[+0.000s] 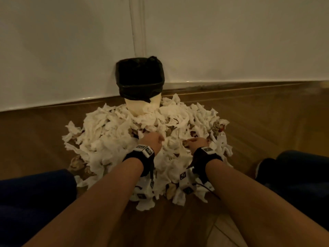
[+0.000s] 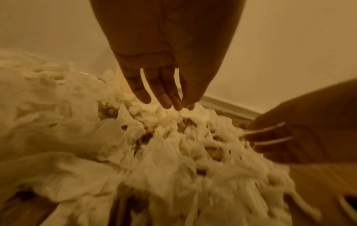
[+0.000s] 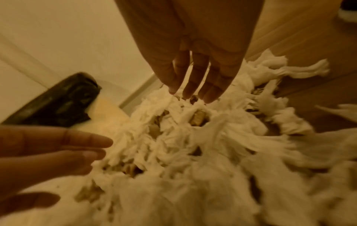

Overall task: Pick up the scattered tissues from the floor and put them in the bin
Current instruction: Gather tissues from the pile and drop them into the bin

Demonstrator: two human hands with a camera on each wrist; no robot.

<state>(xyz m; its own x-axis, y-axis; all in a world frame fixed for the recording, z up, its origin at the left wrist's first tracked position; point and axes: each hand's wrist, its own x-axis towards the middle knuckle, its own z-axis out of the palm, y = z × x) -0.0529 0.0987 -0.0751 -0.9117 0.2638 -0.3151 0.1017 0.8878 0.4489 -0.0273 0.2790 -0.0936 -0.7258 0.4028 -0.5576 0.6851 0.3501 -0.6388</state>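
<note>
White tissues (image 1: 114,132) in one heap, one bin (image 1: 139,81), two flat-fingered hands: left hand (image 1: 153,140), right hand (image 1: 197,142).

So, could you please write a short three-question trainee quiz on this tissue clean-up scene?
1. True or false: the cream bin with the black plastic liner stands against the white wall.
2. Which hands hold tissue? A) left only B) right only C) neither
3. Fill in: the heap of white crumpled tissues lies on the ____ floor.

Key: 1 true. 2 C: the left hand and right hand reach with straight fingers onto the heap. 3 wooden.
</note>
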